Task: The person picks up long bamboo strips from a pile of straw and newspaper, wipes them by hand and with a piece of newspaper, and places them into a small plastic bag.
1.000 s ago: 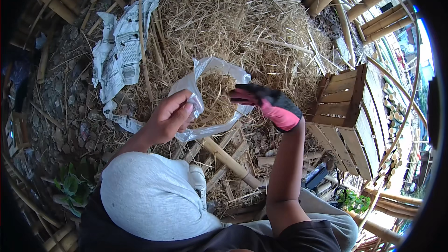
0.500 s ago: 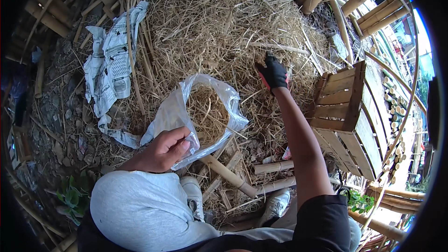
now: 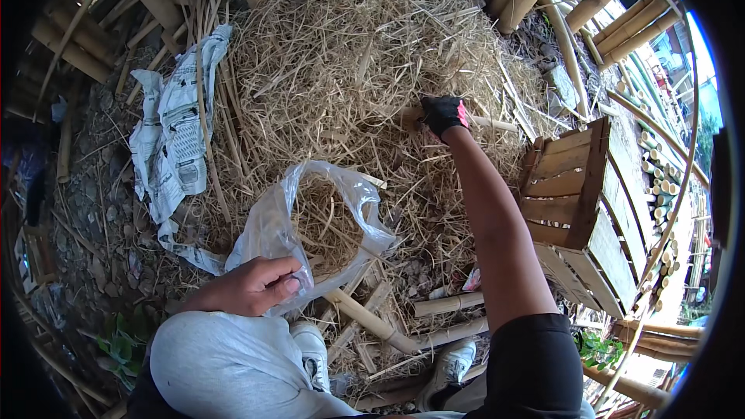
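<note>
Left hand (image 3: 256, 285): bare, fingers pinched on the near rim of the plastic bag (image 3: 268, 229), holding its mouth open
Right hand (image 3: 442, 114): in a black and pink glove, stretched far out onto the straw pile (image 3: 326, 77); fingers curled down into the stalks, whether they hold any I cannot tell
Bag: on the ground just in front of the knees, partly filled with straw, mouth tilted toward the pile
Around: crumpled newspaper (image 3: 174, 143) to the left, wooden crate (image 3: 586, 209) to the right, cut bamboo pieces (image 3: 372, 322) by the shoes
Risk: the thin rim is held at one spot only, so the mouth may sag shut
Risk: with so long a reach, loose stalks may drop short of the bag
</note>
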`<state>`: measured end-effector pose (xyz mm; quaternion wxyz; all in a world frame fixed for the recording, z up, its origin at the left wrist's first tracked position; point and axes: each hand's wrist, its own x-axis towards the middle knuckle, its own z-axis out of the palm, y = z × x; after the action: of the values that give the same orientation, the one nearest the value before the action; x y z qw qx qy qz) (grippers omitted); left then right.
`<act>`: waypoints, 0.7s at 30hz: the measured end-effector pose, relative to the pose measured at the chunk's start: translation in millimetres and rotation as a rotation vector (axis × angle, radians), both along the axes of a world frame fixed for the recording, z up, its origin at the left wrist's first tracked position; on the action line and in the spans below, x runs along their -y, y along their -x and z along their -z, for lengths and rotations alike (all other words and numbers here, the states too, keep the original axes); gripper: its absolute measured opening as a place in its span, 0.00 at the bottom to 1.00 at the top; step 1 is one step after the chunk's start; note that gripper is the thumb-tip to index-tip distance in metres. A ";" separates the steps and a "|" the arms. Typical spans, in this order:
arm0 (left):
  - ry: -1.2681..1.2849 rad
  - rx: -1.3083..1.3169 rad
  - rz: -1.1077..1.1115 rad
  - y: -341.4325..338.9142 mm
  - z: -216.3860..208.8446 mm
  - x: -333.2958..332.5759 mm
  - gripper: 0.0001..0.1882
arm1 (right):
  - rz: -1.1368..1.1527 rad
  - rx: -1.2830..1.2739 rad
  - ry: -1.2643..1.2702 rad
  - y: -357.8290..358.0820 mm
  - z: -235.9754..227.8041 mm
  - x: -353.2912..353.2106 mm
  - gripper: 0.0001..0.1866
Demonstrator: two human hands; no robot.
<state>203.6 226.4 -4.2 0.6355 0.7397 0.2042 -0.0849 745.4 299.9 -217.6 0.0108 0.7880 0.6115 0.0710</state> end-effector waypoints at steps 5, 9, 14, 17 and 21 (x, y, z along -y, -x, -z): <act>-0.252 -0.147 0.122 -38.1 -18.5 -15.6 0.18 | -0.161 -0.026 0.139 -16.7 -94.3 24.6 0.11; -0.314 -0.123 0.243 -68.1 -30.1 -21.4 0.18 | -0.229 0.108 -0.116 -65.3 -164.5 54.1 0.09; -0.530 -0.277 0.361 -97.8 -49.3 -12.3 0.19 | -0.172 0.442 -0.221 -96.8 -269.0 124.1 0.10; -0.513 -0.222 0.391 -103.3 -41.7 -6.8 0.19 | -0.103 0.526 -0.379 -158.8 -327.1 187.9 0.10; -0.575 -0.225 0.342 -86.9 -45.5 -3.3 0.20 | -0.010 0.539 -0.469 -228.3 -417.2 284.0 0.12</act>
<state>290.5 229.7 41.4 0.3511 0.8980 0.1616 -0.2103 973.7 15.9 199.6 -0.0095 0.7189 0.5578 0.4147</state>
